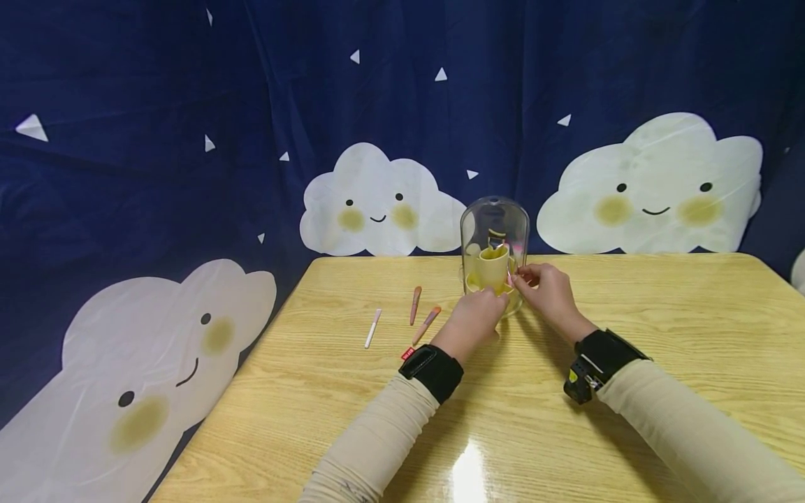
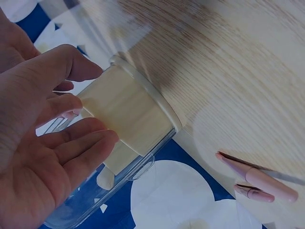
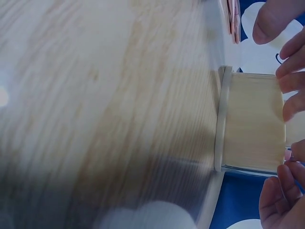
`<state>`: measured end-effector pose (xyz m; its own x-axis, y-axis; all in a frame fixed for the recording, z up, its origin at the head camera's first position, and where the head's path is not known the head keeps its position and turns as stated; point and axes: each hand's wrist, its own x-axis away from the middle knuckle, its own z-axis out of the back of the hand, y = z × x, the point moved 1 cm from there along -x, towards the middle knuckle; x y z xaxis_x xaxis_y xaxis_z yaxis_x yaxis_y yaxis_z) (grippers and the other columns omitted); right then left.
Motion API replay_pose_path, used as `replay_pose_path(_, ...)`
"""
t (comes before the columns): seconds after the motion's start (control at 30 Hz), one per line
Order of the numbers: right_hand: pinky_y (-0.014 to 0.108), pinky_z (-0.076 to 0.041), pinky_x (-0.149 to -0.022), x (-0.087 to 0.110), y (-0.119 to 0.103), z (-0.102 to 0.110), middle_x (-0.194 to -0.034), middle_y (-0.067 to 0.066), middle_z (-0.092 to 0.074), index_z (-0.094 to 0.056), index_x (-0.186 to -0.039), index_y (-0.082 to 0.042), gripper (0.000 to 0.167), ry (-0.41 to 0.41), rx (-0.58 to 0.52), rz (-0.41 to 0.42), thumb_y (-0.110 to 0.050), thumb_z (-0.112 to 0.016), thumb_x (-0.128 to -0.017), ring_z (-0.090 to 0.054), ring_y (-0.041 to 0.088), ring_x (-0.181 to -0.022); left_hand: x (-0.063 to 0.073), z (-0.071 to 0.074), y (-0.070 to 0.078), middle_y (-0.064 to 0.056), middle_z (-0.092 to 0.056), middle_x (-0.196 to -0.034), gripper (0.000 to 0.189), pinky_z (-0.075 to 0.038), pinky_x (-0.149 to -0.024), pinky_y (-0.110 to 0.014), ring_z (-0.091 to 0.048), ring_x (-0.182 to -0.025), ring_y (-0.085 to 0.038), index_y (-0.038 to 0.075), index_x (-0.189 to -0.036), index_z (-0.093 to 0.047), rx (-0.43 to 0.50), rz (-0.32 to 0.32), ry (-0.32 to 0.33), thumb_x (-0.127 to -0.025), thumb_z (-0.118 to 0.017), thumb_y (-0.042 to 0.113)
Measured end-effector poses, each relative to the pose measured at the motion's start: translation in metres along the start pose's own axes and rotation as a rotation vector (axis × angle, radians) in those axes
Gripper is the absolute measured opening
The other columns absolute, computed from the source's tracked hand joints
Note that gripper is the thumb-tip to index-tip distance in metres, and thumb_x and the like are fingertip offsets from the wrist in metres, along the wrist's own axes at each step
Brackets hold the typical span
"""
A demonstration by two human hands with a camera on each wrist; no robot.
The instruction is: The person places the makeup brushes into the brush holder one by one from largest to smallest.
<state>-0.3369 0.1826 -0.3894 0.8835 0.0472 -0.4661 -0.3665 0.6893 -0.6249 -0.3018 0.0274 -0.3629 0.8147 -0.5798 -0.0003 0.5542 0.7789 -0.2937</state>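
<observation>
A clear domed holder stands upright toward the table's back edge. Inside it are a yellow cup and a yellow box-like part, its rim near both hands. My left hand is at the holder's front; its fingertips touch the box's upper rim, thumb apart from the fingers. At the right side my right hand pinches a thin pink thing that looks like a makeup brush, mostly hidden by fingers. Other pink bits show through the dome.
On the table, left of the holder, lie two pink makeup brushes with orange-brown heads and a white brush. The wooden table meets a dark blue curtain with white clouds behind.
</observation>
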Motion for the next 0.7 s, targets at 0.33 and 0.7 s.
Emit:
replay_pose_path(0.33,0.054,-0.055,-0.080,0.005,0.003,-0.003,-0.094,0.027,-0.066,-0.068,-0.118,0.014,0.033,-0.010,0.008,0.032,-0.010,-0.069,-0.095,-0.066,0.041,-0.086,0.000,0.001,0.000,-0.001,-0.068,-0.115,0.054,-0.058,-0.081,-0.024,-0.068,-0.101,-0.013,0.018,-0.132,-0.061,-0.015,-0.002,-0.003,-0.085,-0.083,0.035)
replay_pose_path(0.7,0.056,-0.055,-0.082,0.016,-0.004,0.003,-0.102,0.032,-0.064,-0.059,-0.127,0.018,0.044,-0.124,0.024,0.065,-0.002,-0.065,-0.088,-0.065,0.046,-0.091,0.001,0.001,-0.002,0.001,-0.068,-0.115,0.054,-0.058,-0.080,-0.026,-0.068,-0.101,-0.013,0.019,-0.131,-0.062,0.027,0.022,-0.008,-0.084,-0.084,0.035)
